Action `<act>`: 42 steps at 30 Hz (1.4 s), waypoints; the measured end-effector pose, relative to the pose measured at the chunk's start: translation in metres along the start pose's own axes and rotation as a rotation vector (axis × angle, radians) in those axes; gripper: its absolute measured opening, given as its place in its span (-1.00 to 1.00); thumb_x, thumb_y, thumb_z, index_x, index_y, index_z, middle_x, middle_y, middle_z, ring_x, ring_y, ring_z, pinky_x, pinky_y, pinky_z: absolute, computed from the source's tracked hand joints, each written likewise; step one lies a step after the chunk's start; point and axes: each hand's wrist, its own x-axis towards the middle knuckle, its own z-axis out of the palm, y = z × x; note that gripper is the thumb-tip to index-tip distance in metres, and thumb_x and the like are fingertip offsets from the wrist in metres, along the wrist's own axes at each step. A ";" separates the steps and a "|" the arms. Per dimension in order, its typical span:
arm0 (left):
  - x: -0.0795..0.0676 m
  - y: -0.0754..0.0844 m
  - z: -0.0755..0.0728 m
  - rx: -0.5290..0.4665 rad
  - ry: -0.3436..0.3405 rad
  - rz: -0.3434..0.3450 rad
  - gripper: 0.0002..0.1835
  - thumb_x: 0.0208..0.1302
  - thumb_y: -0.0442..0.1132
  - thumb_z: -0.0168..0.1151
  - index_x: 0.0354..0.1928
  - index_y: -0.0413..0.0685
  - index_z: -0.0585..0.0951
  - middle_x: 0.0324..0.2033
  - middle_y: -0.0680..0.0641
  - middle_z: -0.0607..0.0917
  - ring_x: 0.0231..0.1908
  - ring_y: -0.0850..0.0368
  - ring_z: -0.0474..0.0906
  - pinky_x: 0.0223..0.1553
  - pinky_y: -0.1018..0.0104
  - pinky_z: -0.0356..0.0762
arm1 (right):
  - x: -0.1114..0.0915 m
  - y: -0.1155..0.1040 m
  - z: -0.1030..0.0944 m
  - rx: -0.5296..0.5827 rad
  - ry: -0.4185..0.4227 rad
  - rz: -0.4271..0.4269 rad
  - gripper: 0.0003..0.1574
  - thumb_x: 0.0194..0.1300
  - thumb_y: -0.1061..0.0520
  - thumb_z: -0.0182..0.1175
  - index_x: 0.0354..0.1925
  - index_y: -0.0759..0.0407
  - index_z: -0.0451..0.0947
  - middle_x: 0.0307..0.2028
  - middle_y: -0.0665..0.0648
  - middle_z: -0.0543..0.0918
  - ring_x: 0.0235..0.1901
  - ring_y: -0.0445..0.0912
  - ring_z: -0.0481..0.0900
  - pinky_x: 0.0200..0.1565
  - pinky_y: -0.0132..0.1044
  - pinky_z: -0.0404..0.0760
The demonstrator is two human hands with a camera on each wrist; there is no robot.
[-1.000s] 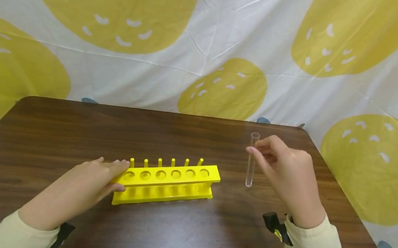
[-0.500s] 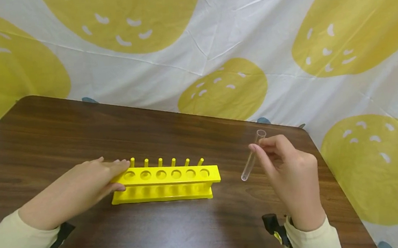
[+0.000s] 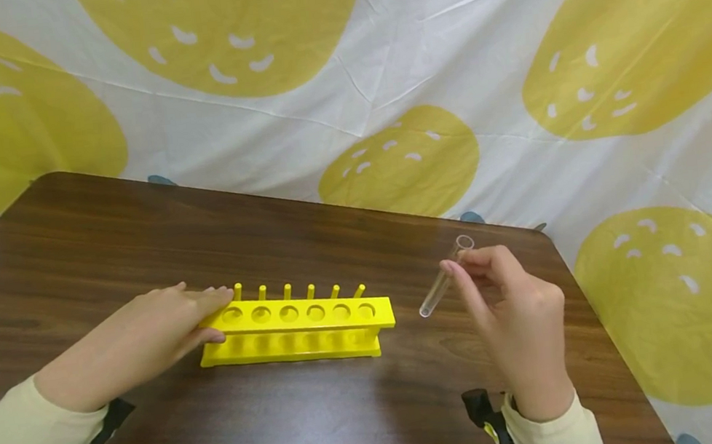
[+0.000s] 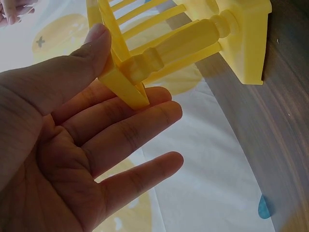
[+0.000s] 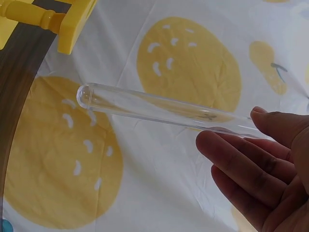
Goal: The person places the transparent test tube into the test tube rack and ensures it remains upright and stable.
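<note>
The clear tube (image 3: pixel 438 290) is what I'd worry about from here. The right grip (image 3: pixel 521 317) pinches it between thumb and fingertips near its open mouth, so most of its length juts out below and to the left of that grip, slanting down. Smooth walls and so small a contact could let it slide or twist loose; a fall would end on the surface (image 3: pixel 236 441) beneath, where a round body might well roll. Brought left too low, its tip could knock the end of the yellow rack (image 3: pixel 302 325), which sits just right of the left grip (image 3: pixel 135 342), apart from the tube. The left grip pinches only that near end, thumb against fingers, so a bump at the far end could swivel it.

The tube is slim and transparent, glass or plastic, I can't tell, with a domed closed tip (image 5: pixel 86 96). The rack looks like glossy moulded plastic: a flat top bar with six round holes, a row of stubby pegs (image 3: pixel 288 292) behind, and a ringed, turned-looking post (image 4: pixel 186 41) beside the left grip's thumb. Under both grips runs dark, wood-grained sheen; beyond them, a creased white cloth (image 3: pixel 381 91) with big yellow fruit shapes.
</note>
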 end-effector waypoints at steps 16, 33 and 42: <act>-0.001 0.000 0.000 -0.004 -0.001 0.005 -0.44 0.26 -0.18 0.49 0.23 -0.31 0.59 0.05 -0.33 0.73 -0.02 -0.31 0.72 0.06 -0.35 0.60 | 0.000 -0.001 0.002 0.038 0.012 0.018 -0.79 0.21 0.28 0.50 -0.27 0.32 0.64 -0.34 0.18 0.81 -0.47 0.04 0.79 -0.46 -0.58 0.60; 0.000 0.001 0.000 -0.007 0.002 0.000 -0.45 0.25 -0.18 0.49 0.22 -0.31 0.60 0.05 -0.34 0.72 -0.03 -0.31 0.72 0.10 -0.35 0.57 | 0.001 -0.001 0.008 0.127 0.041 0.061 -0.80 0.13 0.41 0.51 -0.30 0.35 0.65 -0.34 0.16 0.81 -0.42 -0.10 0.79 -0.38 -0.71 0.51; 0.001 0.001 -0.001 -0.012 -0.004 -0.001 -0.43 0.24 -0.17 0.50 0.22 -0.34 0.61 0.10 -0.34 0.70 -0.01 -0.28 0.72 0.16 -0.34 0.53 | 0.001 -0.001 0.012 0.153 0.044 0.078 -0.81 0.15 0.43 0.48 -0.30 0.37 0.64 -0.34 0.17 0.81 -0.36 -0.26 0.75 -0.36 -0.71 0.55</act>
